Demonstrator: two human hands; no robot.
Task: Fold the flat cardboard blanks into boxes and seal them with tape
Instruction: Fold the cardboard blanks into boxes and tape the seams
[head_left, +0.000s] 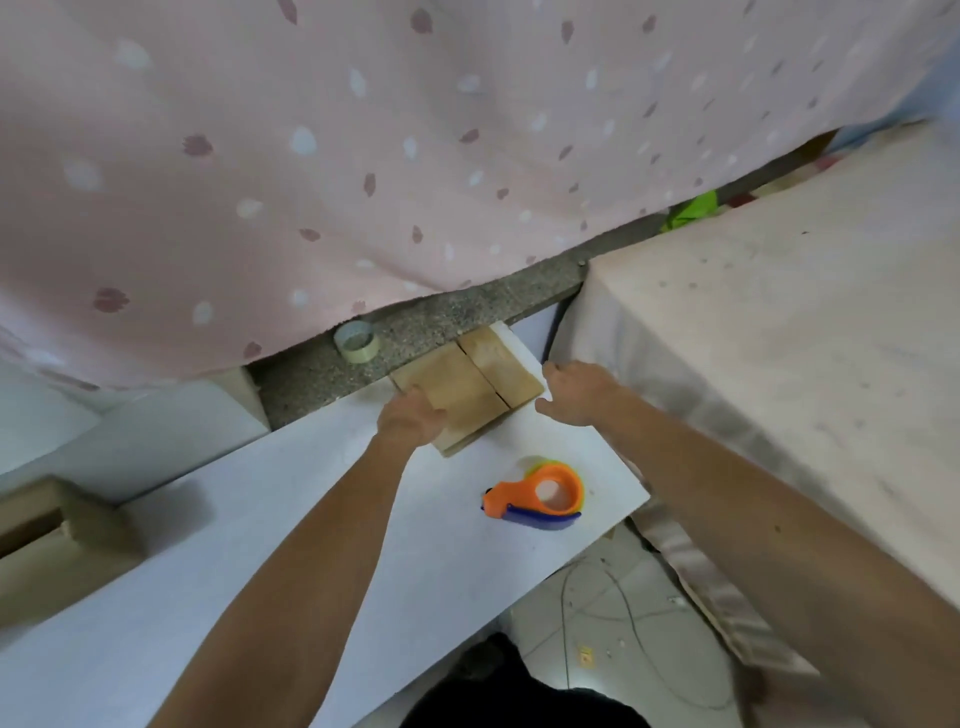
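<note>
Left hand (410, 418) palm down, right hand (576, 392) loosely curled, both far forward.

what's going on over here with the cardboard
A person is working on a cardboard box at the far edge of the white table. Its top flaps are folded shut, with a dark gap showing at the seam. The left grip rests on its near left corner. The right grip is at its right edge, fingers curled. An orange tape dispenser lies nearby, untouched.

Pink spotted curtain (311, 156), granite ledge (415, 322), perhaps tiled floor (597, 623)
</note>
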